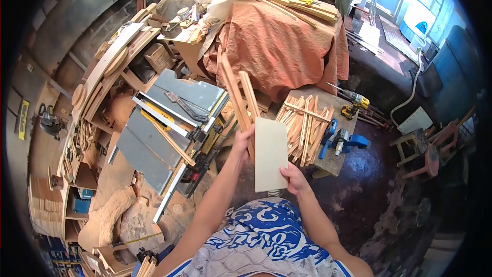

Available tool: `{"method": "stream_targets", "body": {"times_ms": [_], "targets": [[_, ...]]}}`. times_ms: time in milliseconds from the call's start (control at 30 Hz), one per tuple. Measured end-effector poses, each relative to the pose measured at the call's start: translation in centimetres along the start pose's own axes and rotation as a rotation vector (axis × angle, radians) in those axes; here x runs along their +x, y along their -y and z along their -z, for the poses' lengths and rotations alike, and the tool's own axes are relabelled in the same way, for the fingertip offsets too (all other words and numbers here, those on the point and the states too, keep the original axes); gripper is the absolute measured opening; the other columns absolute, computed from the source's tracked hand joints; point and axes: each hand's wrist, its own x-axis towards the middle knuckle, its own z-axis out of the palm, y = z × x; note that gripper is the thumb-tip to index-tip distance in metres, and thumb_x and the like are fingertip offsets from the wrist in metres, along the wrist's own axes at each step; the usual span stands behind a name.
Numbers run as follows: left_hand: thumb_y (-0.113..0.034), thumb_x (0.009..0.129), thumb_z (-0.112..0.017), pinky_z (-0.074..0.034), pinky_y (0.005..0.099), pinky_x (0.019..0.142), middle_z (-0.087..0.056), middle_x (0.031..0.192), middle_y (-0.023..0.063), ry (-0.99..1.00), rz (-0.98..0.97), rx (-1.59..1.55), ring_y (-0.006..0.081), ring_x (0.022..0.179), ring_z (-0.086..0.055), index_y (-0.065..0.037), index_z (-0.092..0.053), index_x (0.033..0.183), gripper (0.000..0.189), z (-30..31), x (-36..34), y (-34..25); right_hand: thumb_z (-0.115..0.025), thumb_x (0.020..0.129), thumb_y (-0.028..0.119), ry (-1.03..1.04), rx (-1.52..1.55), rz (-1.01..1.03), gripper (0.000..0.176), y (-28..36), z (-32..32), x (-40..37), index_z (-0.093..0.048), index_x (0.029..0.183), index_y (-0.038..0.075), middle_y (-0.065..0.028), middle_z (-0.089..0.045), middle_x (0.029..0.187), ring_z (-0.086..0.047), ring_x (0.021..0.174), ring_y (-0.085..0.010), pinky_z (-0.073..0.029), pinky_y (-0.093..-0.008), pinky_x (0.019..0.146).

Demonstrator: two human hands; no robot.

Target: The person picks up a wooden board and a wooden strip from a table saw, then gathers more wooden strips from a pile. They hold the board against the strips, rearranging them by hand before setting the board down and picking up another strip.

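My left hand (243, 143) is closed around long wooden strips (234, 92), which point up and away from me; one shorter strip (249, 95) leans beside them. A pale rectangular board (271, 154) stands in front of me, its upper left edge close to my left hand. My right hand (293, 177) pinches the lower right edge of this board, thumb on the near face and the other fingers hidden behind. Just beyond the board, a pile of thin wooden strips (307, 133) lies on a low bench (328, 166).
A table saw (148, 149) stands at left, with a push stick (185, 106) on top. On the bench are a yellow cordless drill (357, 100) and a blue clamp-like tool (342, 142). An orange tarp (277, 41) covers a stack behind. Stools (425, 159) stand at right.
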Motion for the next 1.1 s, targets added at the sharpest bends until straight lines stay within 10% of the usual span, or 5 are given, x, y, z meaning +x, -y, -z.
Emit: {"method": "stream_targets", "body": {"times_ms": [167, 367, 1100], "targets": [[-0.026, 0.102, -0.063, -0.062, 0.0403, 0.081, -0.071, 0.107, 0.0119, 0.131, -0.003, -0.131, 0.0236, 0.093, -0.073, 0.0, -0.058, 0.129, 0.038, 2.5, 2.1, -1.9, -0.059, 0.1, 0.009, -0.068, -0.226, 0.004, 0.051, 1.6, 1.0, -2.0, -0.045, 0.148, -0.003, -0.014, -0.061, 0.139, -0.06, 0.125, -0.0213, -0.047, -0.0373, 0.107], [-0.02, 0.099, -0.068, -0.061, 0.0385, 0.087, -0.071, 0.113, 0.0144, -0.003, -0.148, 0.109, 0.0248, 0.097, -0.072, 0.003, -0.059, 0.128, 0.038, 0.7, 1.1, -0.2, -0.055, 0.093, -0.002, -0.318, -0.972, 0.778, 0.075, 9.9, -7.8, 0.3, -0.026, 0.161, -0.001, -0.0223, -0.044, 0.157, -0.046, 0.143, -0.0294, -0.035, -0.0357, 0.117], [-0.017, 0.097, -0.068, -0.059, 0.0365, 0.086, -0.069, 0.112, 0.0124, 0.059, -0.133, 0.248, 0.0221, 0.097, -0.07, 0.005, -0.055, 0.132, 0.043, -2.2, 0.9, -0.3, -0.054, 0.092, 0.003, -0.387, -1.085, 0.612, 0.079, 14.1, -8.8, 4.0, -0.026, 0.165, 0.019, -0.0257, -0.054, 0.148, -0.061, 0.129, -0.0337, -0.043, -0.037, 0.111]]}}
